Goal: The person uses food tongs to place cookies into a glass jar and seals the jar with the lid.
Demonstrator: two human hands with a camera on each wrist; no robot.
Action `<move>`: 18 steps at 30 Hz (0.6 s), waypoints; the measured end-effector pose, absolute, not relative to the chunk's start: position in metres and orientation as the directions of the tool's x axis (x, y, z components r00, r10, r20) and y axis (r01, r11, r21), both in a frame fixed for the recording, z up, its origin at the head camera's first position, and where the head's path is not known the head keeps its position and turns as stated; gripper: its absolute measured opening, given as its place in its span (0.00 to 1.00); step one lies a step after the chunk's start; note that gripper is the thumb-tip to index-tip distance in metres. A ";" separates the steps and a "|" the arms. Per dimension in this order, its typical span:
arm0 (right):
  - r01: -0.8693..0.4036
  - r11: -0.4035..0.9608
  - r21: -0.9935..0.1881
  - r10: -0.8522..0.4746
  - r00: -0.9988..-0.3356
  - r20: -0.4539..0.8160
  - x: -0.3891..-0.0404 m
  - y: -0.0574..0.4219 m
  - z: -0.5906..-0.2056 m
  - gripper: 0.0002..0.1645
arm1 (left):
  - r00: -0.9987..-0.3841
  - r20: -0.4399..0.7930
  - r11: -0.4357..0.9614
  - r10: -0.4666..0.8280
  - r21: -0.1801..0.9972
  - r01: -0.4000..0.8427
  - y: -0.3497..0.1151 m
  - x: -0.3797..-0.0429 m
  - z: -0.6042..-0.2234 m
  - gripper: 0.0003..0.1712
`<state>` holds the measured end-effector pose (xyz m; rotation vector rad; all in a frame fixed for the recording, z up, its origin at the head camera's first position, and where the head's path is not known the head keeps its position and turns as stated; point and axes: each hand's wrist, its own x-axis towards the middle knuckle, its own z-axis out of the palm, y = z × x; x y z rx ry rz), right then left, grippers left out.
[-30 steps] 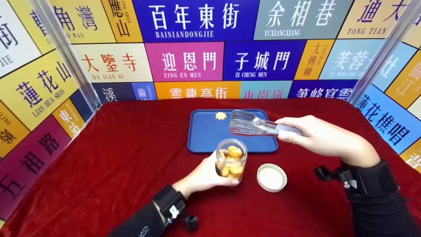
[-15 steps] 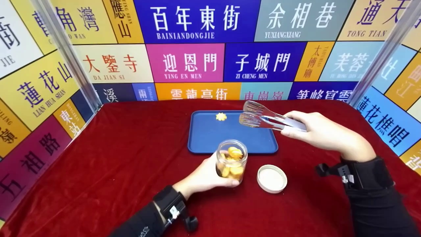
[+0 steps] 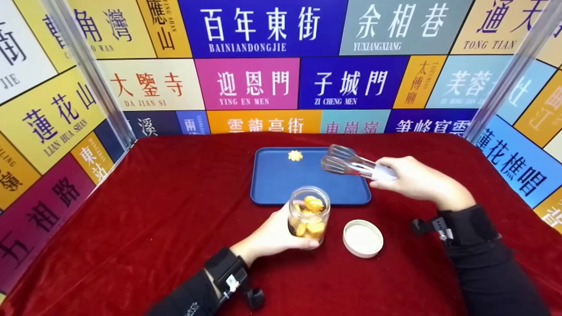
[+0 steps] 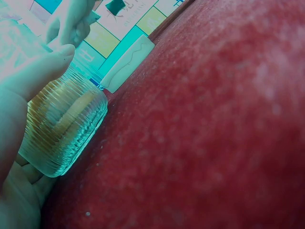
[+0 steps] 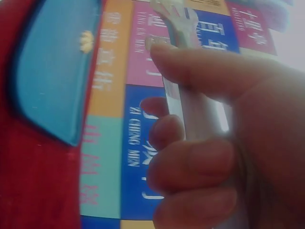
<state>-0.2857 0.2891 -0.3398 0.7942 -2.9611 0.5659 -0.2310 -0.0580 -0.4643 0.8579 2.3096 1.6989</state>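
Note:
My left hand point(image 3: 276, 235) grips a clear glass jar point(image 3: 308, 215) around its side, with several yellow cookies point(image 3: 314, 203) inside and its mouth uncovered. In the left wrist view the ribbed jar point(image 4: 71, 119) stands close to the red cloth, the thumb across its front. My right hand point(image 3: 412, 180) holds a pair of metal tongs point(image 3: 351, 163) by the handle, above the right part of a blue tray point(image 3: 281, 184). Nothing shows between the tong heads. One flower-shaped cookie point(image 3: 295, 155) lies near the tray's far edge.
A round pale lid point(image 3: 363, 238) lies on the red tablecloth point(image 3: 184, 197), right of the jar. Behind the table rises a wall of colourful panels point(image 3: 254, 83) with lettering. Metal posts point(image 3: 505, 74) stand at both back corners.
The right hand with the tongs has moved right and up, then slightly down and left. The tong heads spread apart, then came closer together. The left hand and jar stay in place.

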 end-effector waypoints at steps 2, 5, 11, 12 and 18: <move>-0.485 0.803 -0.347 -0.482 -0.870 0.099 -0.289 0.287 -0.345 0.22 | -0.825 0.208 0.193 0.526 0.915 0.354 -0.058 -0.231 -0.464 0.49; -0.464 0.809 -0.361 -0.472 -0.879 0.069 -0.293 0.285 -0.352 0.23 | -0.823 0.206 0.194 0.529 0.915 0.354 -0.057 -0.232 -0.464 0.49; -0.425 0.826 -0.370 -0.450 -0.893 0.022 -0.299 0.278 -0.359 0.25 | -0.822 0.209 0.192 0.530 0.914 0.357 -0.057 -0.232 -0.463 0.49; -0.423 0.829 -0.367 -0.447 -0.894 0.020 -0.301 0.276 -0.360 0.25 | -0.822 0.209 0.194 0.529 0.914 0.357 -0.057 -0.232 -0.463 0.49; -0.421 0.849 -0.320 -0.445 -0.896 0.000 -0.325 0.251 -0.363 0.24 | -0.827 0.202 0.198 0.524 0.916 0.348 -0.060 -0.230 -0.463 0.49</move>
